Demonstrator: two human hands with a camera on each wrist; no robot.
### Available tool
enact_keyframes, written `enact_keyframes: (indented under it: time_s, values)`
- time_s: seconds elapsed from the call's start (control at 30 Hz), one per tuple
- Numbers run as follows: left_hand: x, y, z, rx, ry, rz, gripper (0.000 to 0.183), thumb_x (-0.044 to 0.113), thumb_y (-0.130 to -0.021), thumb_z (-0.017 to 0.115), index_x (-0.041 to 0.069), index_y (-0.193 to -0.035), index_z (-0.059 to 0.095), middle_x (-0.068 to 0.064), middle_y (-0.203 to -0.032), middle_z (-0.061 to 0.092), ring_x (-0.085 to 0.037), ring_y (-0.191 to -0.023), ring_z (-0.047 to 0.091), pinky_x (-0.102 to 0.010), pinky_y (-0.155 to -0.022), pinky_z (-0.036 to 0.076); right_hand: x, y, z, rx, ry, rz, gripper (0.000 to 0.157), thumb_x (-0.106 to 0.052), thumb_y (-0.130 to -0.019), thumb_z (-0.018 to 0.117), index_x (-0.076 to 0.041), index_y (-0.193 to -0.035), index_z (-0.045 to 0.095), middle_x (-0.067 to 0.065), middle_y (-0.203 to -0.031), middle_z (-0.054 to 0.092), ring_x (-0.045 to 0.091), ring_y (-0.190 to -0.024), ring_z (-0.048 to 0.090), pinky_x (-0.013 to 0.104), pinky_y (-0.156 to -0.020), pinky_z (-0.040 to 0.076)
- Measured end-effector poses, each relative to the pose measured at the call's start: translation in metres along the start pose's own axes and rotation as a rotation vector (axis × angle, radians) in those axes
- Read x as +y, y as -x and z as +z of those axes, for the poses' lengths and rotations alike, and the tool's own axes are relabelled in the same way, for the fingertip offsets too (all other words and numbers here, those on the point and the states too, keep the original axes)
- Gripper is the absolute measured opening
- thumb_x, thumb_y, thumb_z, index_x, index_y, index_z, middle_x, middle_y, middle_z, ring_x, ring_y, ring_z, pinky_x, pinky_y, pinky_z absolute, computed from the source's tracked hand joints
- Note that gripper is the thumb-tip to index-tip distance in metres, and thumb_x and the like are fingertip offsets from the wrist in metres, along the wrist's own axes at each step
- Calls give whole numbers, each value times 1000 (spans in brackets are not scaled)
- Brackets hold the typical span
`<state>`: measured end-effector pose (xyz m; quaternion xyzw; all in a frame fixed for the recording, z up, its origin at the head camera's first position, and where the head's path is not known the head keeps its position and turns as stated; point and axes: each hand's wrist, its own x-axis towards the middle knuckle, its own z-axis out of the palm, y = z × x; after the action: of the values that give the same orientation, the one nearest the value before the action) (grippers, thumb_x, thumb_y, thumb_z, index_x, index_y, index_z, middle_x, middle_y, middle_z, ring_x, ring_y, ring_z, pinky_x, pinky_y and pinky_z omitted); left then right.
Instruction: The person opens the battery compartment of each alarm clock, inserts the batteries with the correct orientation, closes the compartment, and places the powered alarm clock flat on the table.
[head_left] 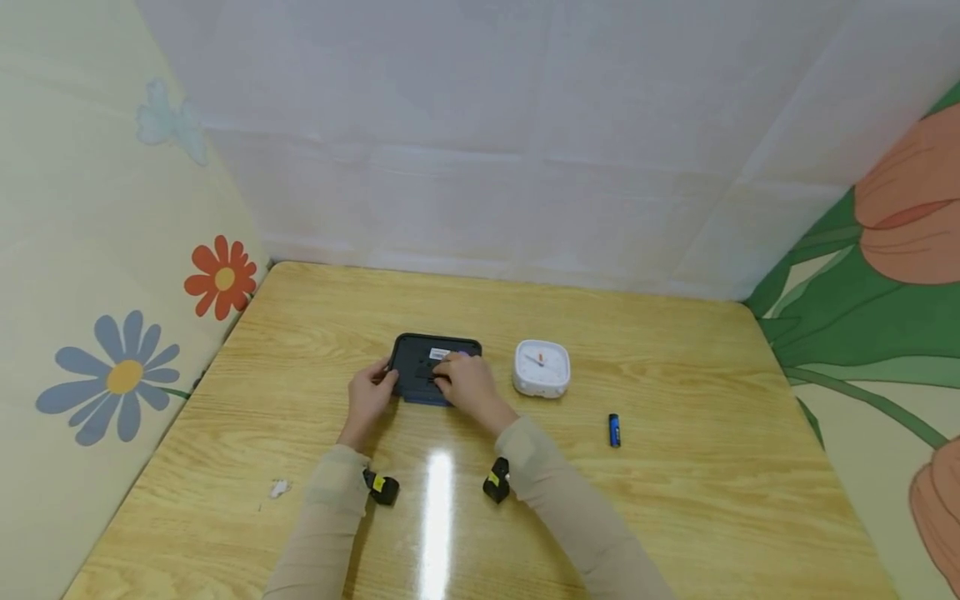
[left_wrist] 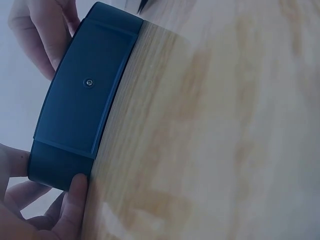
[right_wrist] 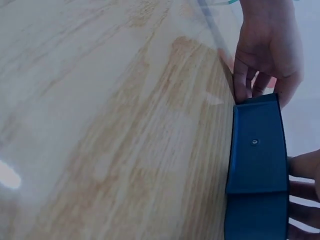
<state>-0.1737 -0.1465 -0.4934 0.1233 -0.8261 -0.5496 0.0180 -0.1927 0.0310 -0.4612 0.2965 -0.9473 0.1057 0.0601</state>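
A black device (head_left: 415, 350), rectangular with rounded corners, lies on the wooden table with a white label on its upward side. My left hand (head_left: 370, 395) grips its left edge, the thumb on the near corner in the left wrist view. Over the middle of the device my right hand (head_left: 468, 383) has bent fingers at the panel below the label; whatever lies between the fingertips is hidden. Both wrist views show the device's near side (left_wrist: 82, 100), dark blue-black with one small screw. A small white analog clock (head_left: 542, 368) stands to the right of the right hand.
A blue and black battery (head_left: 614, 431) lies on the table (head_left: 697, 467) at the right. At the left is a small white scrap (head_left: 280, 488). Black wrist cameras (head_left: 382, 487) hang from both sleeves. A white curtain (head_left: 480, 167) closes off the back edge.
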Motion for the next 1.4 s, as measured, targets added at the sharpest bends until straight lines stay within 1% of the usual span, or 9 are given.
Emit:
enact_keyframes:
  time_s: [0.2, 0.3, 0.4, 0.53, 0.63, 0.83, 1.13, 1.27, 1.4]
  values:
    - [1, 1, 0, -2, 6, 0, 39, 11, -91, 52, -2, -127, 51, -24, -111, 55, -31, -101, 52, -32, -73, 47, 7, 6, -3, 45, -102, -21, 23, -20, -86, 62, -12, -107, 68, 7, -110, 62, 20, -96, 60, 34, -81, 49]
    - [1, 0, 0, -3, 7, 0, 39, 11, -91, 52, -1, -127, 51, -24, -111, 55, -31, -101, 52, -30, -73, 47, 9, 9, -2, 99, -106, -37, 21, -18, -85, 63, -11, -105, 69, 7, -108, 63, 21, -94, 61, 34, -80, 49]
    - [0, 0, 1, 1, 14, -3, 39, 11, -90, 52, -1, -127, 51, -24, -111, 56, -30, -101, 52, -29, -71, 47, 10, 13, 0, 186, -95, -41, 18, -16, -83, 65, -10, -99, 71, 7, -102, 65, 21, -92, 61, 36, -78, 49]
    - [0, -1, 2, 17, 19, 2, 38, 10, -89, 54, -2, -126, 52, -24, -108, 57, -30, -98, 53, -28, -70, 47, 13, 18, 4, 293, -100, -2, 15, -14, -79, 69, -8, -93, 72, 8, -98, 66, 23, -90, 60, 38, -79, 47]
    - [-2, -1, 2, 30, 16, 13, 38, 9, -88, 54, -2, -125, 53, -24, -106, 58, -31, -96, 54, -28, -70, 46, 15, 22, 6, 326, -129, 45, 18, -13, -77, 70, -6, -94, 71, 10, -96, 65, 24, -89, 59, 36, -79, 47]
    - [-4, -2, 2, 27, 8, 17, 38, 10, -89, 54, -2, -125, 53, -24, -108, 58, -30, -98, 54, -29, -72, 46, 17, 29, 4, 271, -207, 181, 33, -15, -79, 69, -5, -110, 65, 13, -103, 58, 27, -93, 56, 37, -77, 48]
    - [-5, -3, 2, 31, 21, 9, 37, 9, -88, 54, -1, -124, 54, -24, -108, 58, -29, -97, 54, -24, -67, 47, 18, 33, 9, 183, -299, 361, 59, -22, -81, 69, 0, -130, 45, 18, -121, 50, 32, -110, 49, 41, -92, 41]
    - [-4, -3, 2, 33, 29, 14, 37, 8, -88, 54, -2, -123, 55, -24, -108, 58, -30, -96, 54, -21, -64, 47, 20, 34, 11, 148, -361, 417, 63, -24, -83, 67, 3, -133, 40, 21, -125, 47, 33, -113, 47, 41, -95, 38]
    - [-3, -2, 3, 31, 32, 20, 36, 8, -88, 54, -2, -123, 55, -25, -107, 59, -29, -95, 55, -21, -63, 47, 20, 36, 10, 126, -433, 456, 60, -24, -84, 64, 6, -131, 41, 23, -125, 47, 35, -114, 45, 43, -97, 36]
